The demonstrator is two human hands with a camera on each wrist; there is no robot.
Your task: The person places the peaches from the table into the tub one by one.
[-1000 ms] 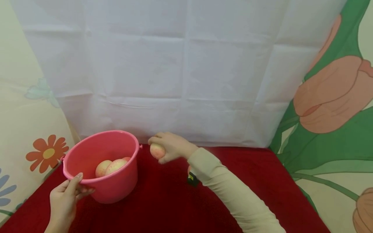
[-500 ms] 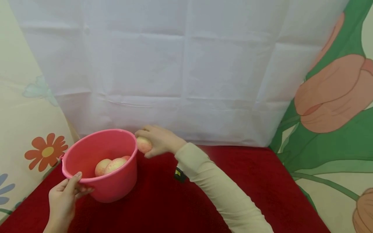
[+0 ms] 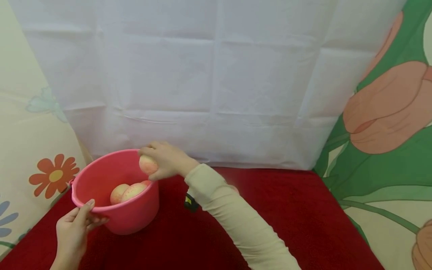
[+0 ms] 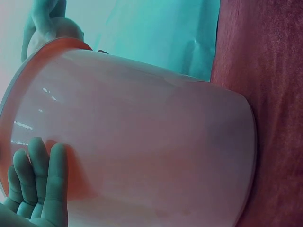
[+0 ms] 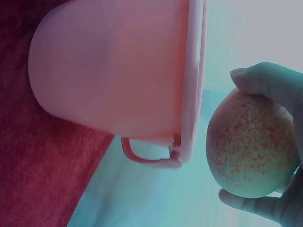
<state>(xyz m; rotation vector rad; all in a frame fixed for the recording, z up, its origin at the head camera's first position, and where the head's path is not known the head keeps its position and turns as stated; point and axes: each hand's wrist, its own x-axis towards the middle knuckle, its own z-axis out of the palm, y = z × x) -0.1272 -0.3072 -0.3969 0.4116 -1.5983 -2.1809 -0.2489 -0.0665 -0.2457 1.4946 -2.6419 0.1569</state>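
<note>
A pink bucket point(image 3: 135, 221) stands upright on the red cloth at the left, with several yellow-and-pink peaches point(image 3: 133, 192) lying inside. My left hand point(image 3: 72, 228) grips its near rim, thumb over the edge and fingers against the outer wall. In the left wrist view those fingers point(image 4: 56, 184) lie along the bucket's side. My right hand point(image 3: 168, 159) holds another peach point(image 3: 147, 165) over the right side of the rim. The right wrist view shows this speckled peach point(image 5: 251, 144) between thumb and fingers, just above the bucket's rim.
A small black-and-yellow object point(image 3: 191, 202) lies on the red cloth point(image 3: 287, 210), partly behind the right sleeve point(image 3: 236, 217). A bit of something pink point(image 3: 233, 188) shows past that sleeve. White sheeting point(image 3: 216, 93) hangs behind, with flower-patterned cloth on both sides.
My right hand has carried the peach leftward from beside the bucket to over its rim. The left hand and the bucket have stayed nearly still.
</note>
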